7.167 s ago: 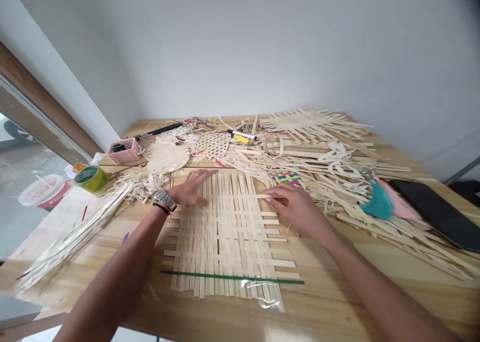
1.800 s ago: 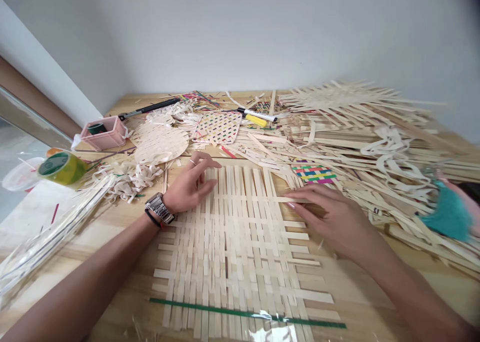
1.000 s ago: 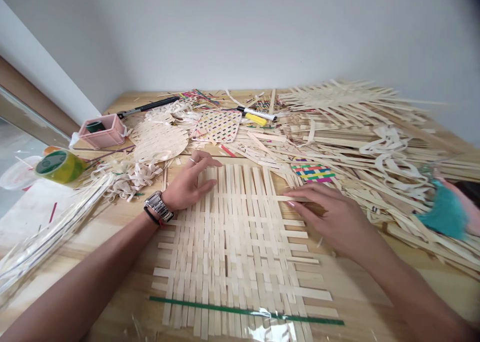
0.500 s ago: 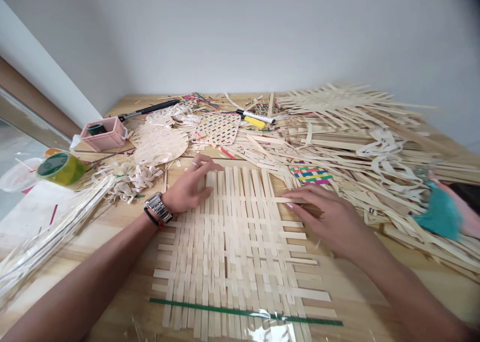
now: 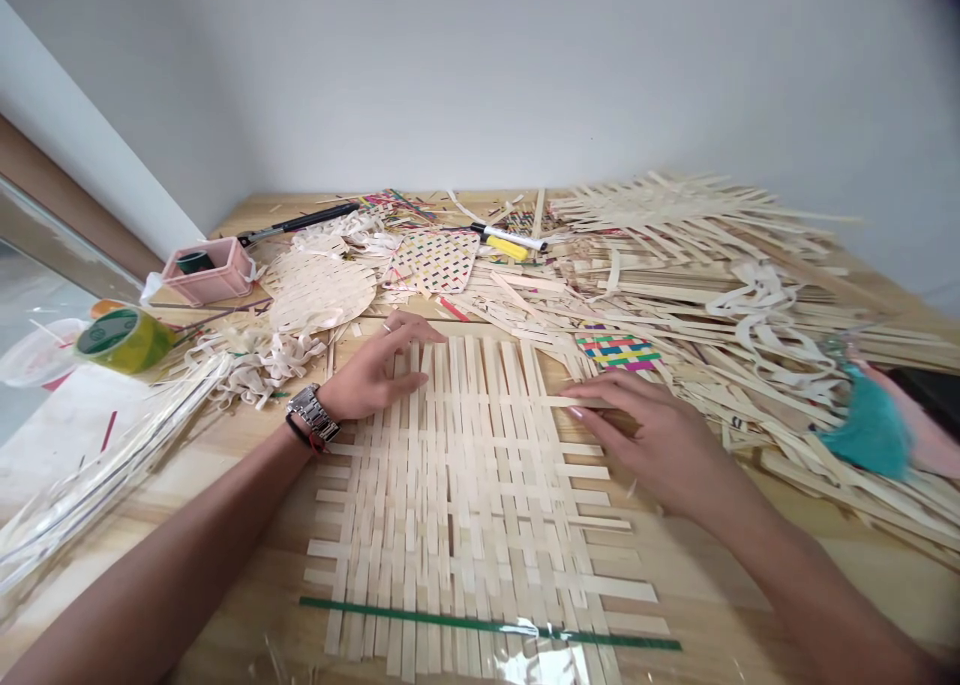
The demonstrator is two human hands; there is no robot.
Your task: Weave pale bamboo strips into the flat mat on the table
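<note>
A partly woven mat of pale flat strips [image 5: 465,505] lies in front of me, its strip ends loose on the sides and far end. Across its near end runs a green strip [image 5: 487,623], with clear tape glinting over it. My right hand [image 5: 645,425] pinches the right end of a pale crosswise strip [image 5: 559,401] between thumb and fingers. At the mat's far left, my left hand [image 5: 382,370] rests over the lengthwise strips, thumb and fingers apart. A metal watch is on that wrist.
Loose pale strips [image 5: 675,315] pile up behind and to the right. Further back are a round woven piece [image 5: 322,290], a coloured woven square [image 5: 435,260] and markers [image 5: 510,240]. A pink basket [image 5: 210,273] and a yellow tape roll [image 5: 127,340] stand at left.
Hardly anything differs. The view has shifted slightly, and both hands keep the same places on the mat, the right one still pinching the crosswise strip.
</note>
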